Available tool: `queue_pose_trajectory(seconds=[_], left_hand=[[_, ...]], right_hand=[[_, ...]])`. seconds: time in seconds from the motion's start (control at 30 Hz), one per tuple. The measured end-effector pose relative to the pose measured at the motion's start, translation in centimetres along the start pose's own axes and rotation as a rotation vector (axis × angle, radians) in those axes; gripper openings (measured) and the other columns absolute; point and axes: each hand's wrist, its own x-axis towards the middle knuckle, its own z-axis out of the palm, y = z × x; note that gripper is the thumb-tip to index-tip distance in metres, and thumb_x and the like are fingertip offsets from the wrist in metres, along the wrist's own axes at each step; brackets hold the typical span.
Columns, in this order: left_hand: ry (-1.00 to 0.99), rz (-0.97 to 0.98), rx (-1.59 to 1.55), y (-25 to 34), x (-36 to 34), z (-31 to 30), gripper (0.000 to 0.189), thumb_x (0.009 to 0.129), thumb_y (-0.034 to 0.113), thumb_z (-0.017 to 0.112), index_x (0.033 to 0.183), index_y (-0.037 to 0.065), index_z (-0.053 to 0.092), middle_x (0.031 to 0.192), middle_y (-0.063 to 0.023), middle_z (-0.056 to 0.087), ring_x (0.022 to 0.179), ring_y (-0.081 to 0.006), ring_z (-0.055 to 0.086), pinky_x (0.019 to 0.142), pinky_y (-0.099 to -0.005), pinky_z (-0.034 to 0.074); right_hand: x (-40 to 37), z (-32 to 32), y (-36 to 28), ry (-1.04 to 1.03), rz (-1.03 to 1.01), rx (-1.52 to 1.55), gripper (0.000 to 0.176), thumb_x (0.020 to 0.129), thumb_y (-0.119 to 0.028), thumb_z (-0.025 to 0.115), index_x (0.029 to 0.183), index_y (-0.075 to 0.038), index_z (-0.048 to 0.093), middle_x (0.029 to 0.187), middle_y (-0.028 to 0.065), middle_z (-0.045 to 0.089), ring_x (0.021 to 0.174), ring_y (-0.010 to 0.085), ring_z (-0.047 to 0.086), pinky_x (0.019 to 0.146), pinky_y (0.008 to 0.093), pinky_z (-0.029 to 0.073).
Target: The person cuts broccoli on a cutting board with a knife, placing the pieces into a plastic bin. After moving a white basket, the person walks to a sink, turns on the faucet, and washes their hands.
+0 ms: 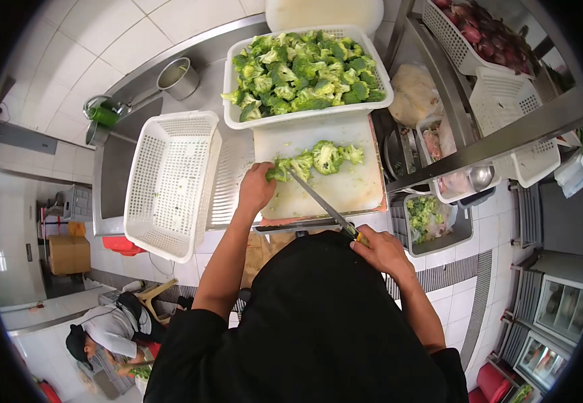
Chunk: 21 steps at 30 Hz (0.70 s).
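My right hand (pixel 382 252) grips a knife (pixel 325 203) by its yellow-and-black handle. The blade reaches up and left across the white cutting board (pixel 345 191), its tip at the broccoli (pixel 299 163) near the board's left side. With bent fingers, my left hand (pixel 258 186) holds the left end of that broccoli. More broccoli pieces (pixel 328 157) lie just to the right in a row, and small green crumbs dot the board. Beyond the board stands a white basket (pixel 236 115) heaped with cut broccoli florets.
Left of the board is a white perforated basket (pixel 170 181) with a few green bits, beside the sink (pixel 127 158) and a metal pot (pixel 178 78). A grey bin (pixel 449 243) with broccoli scraps sits low right, under a metal rack (pixel 469 161). Another person (pixel 113 326) bends at lower left.
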Motion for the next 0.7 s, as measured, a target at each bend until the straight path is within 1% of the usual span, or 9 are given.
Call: queue_pose_trajectory(seconds=[0.1, 0.13, 0.2, 0.3, 0.47, 0.53, 0.57, 0.6, 0.7], left_hand=[[0.013, -0.163, -0.190, 0.1, -1.0, 0.1, 0.033, 0.082, 0.009, 0.069, 0.115, 0.005, 0.069, 0.113, -0.0181, 0.071, 0.089, -0.0340, 0.070, 0.081, -0.0424, 0.055], [0.035, -0.166, -0.291, -1.9, -0.8, 1.2, 0.030, 0.084, 0.008, 0.069, 0.113, 0.002, 0.067, 0.103, -0.0162, 0.074, 0.075, -0.0263, 0.071, 0.069, -0.0384, 0.055], [-0.052, -0.190, -0.539, -3.1, -0.2, 0.2, 0.027, 0.085, 0.009, 0.070, 0.111, 0.001, 0.067, 0.095, -0.0074, 0.071, 0.069, -0.0112, 0.063, 0.056, -0.0295, 0.050], [-0.287, -0.220, -0.555, 1.5, 1.6, -4.8, 0.025, 0.084, 0.008, 0.071, 0.107, 0.001, 0.068, 0.093, -0.0043, 0.068, 0.075, -0.0099, 0.060, 0.067, -0.0264, 0.050], [-0.568, -0.008, -0.432, 10.5, 4.5, -4.8, 0.028, 0.086, 0.009, 0.070, 0.112, 0.001, 0.068, 0.096, -0.0051, 0.069, 0.078, -0.0096, 0.063, 0.070, -0.0269, 0.052], [-0.512, 0.278, -0.617, 16.6, 3.4, -0.5, 0.036, 0.091, 0.009, 0.069, 0.126, 0.002, 0.065, 0.122, -0.0142, 0.069, 0.112, -0.0237, 0.067, 0.097, -0.0357, 0.053], [-0.512, 0.456, -0.641, 20.7, 2.1, 0.4, 0.043, 0.091, 0.011, 0.072, 0.133, 0.004, 0.063, 0.140, -0.0163, 0.061, 0.130, -0.0298, 0.058, 0.108, -0.0394, 0.048], [-0.404, 0.789, -0.599, 23.4, 1.0, 1.3, 0.051, 0.091, 0.012, 0.074, 0.139, 0.006, 0.058, 0.139, -0.0151, 0.060, 0.128, -0.0285, 0.059, 0.102, -0.0376, 0.051], [-0.684, 0.760, -0.557, 27.1, -1.4, 0.8, 0.037, 0.091, 0.011, 0.071, 0.127, 0.006, 0.067, 0.129, -0.0138, 0.066, 0.116, -0.0265, 0.065, 0.097, -0.0370, 0.052]], right_hand=[[-0.8, -0.2, 0.3, 0.069, 0.010, 0.065, 0.037, 0.097, -0.044, 0.062, 0.113, -0.011, 0.058, 0.090, 0.0243, 0.071, 0.092, 0.0477, 0.067, 0.081, 0.0552, 0.050], [-0.8, 0.2, 1.0, 0.076, 0.022, 0.108, 0.037, 0.097, -0.045, 0.062, 0.111, -0.011, 0.058, 0.089, 0.0241, 0.071, 0.092, 0.0478, 0.067, 0.081, 0.0558, 0.050], [-1.3, 0.3, 2.0, 0.115, 0.059, 0.170, 0.036, 0.097, -0.045, 0.061, 0.109, -0.011, 0.058, 0.087, 0.0236, 0.070, 0.091, 0.0482, 0.067, 0.080, 0.0571, 0.049], [-2.0, 0.4, 3.5, 0.125, 0.130, 0.193, 0.036, 0.098, -0.045, 0.061, 0.109, -0.011, 0.058, 0.087, 0.0238, 0.070, 0.090, 0.0486, 0.066, 0.079, 0.0571, 0.049], [-3.2, 1.6, 4.5, 0.119, 0.179, 0.226, 0.036, 0.098, -0.044, 0.061, 0.112, -0.011, 0.059, 0.090, 0.0245, 0.070, 0.089, 0.0483, 0.066, 0.080, 0.0556, 0.050], [-3.3, 2.2, 4.6, 0.121, 0.171, 0.257, 0.037, 0.097, -0.045, 0.062, 0.114, -0.012, 0.059, 0.090, 0.0246, 0.070, 0.090, 0.0481, 0.067, 0.081, 0.0553, 0.051], [-3.2, 2.4, 4.5, 0.126, 0.179, 0.277, 0.038, 0.097, -0.046, 0.062, 0.116, -0.012, 0.060, 0.091, 0.0246, 0.071, 0.090, 0.0480, 0.067, 0.081, 0.0550, 0.051], [-3.3, 2.5, 4.4, 0.133, 0.185, 0.266, 0.041, 0.097, -0.046, 0.063, 0.119, -0.011, 0.061, 0.091, 0.0244, 0.071, 0.091, 0.0470, 0.068, 0.082, 0.0541, 0.052], [-3.3, 3.1, 5.1, 0.178, 0.199, 0.266, 0.046, 0.096, -0.046, 0.064, 0.123, -0.009, 0.061, 0.091, 0.0240, 0.071, 0.091, 0.0459, 0.068, 0.082, 0.0529, 0.053]])
